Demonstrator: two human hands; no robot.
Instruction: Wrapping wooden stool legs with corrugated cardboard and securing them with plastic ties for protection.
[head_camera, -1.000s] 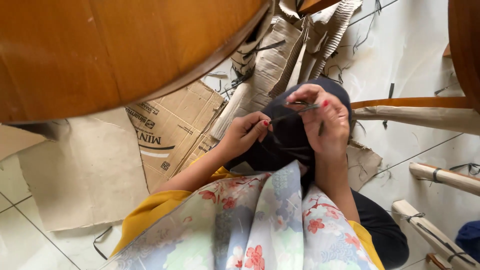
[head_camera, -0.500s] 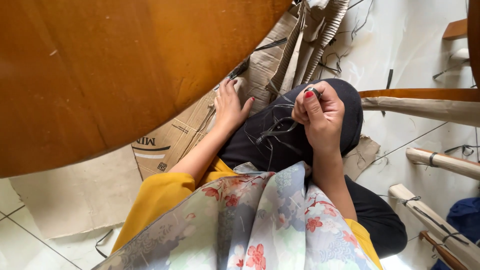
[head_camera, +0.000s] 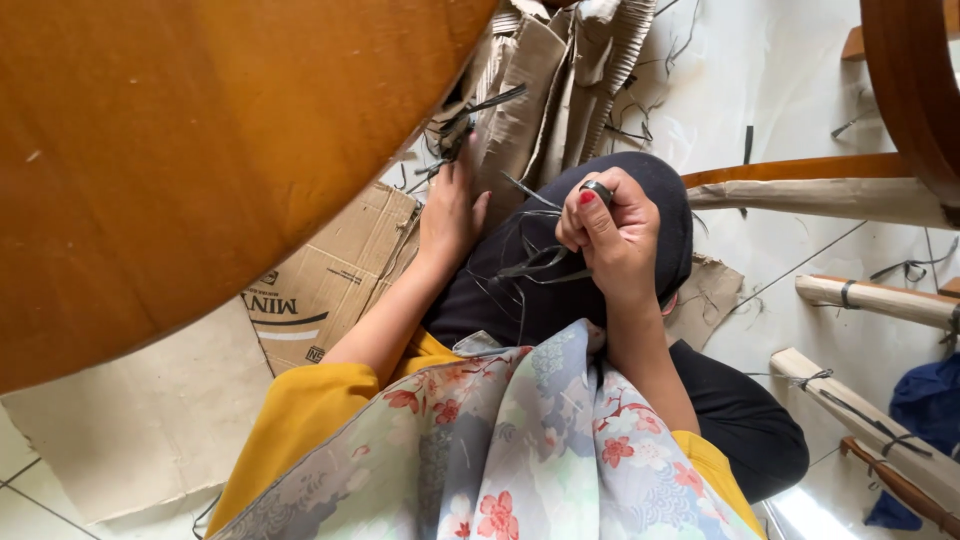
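The dark strips (head_camera: 535, 265), thin flat black strands, lie across a dark-clothed knee (head_camera: 600, 250) at the middle of the head view, with loose ends trailing toward 7 o'clock and 11 o'clock. The right hand (head_camera: 610, 235) is curled into a fist around them, thumb pressed over the forefinger, and a small dark tool tip (head_camera: 597, 187) sticks out at the top of the fist, pointing toward 11 o'clock; I cannot tell what kind of tool it is. The bundle's long axis runs roughly from 2 o'clock down to 8 o'clock.

The strips look light, limp and springy, likely to slip or fray if held loosely, so a pinch near the gathered middle would serve better than the free ends.

The left hand (head_camera: 450, 205) reaches toward 11 o'clock, fingers extended and fairly close together, touching a clump of similar strips (head_camera: 455, 135) at the edge of the round wooden tabletop (head_camera: 200, 150). Whether those fingers grip the clump is hidden.

Crumpled cardboard (head_camera: 560, 70) lies at 12 o'clock, a flattened cardboard box (head_camera: 330, 270) at 9 o'clock, and paper-wrapped wooden legs (head_camera: 870, 300) at 3 o'clock.
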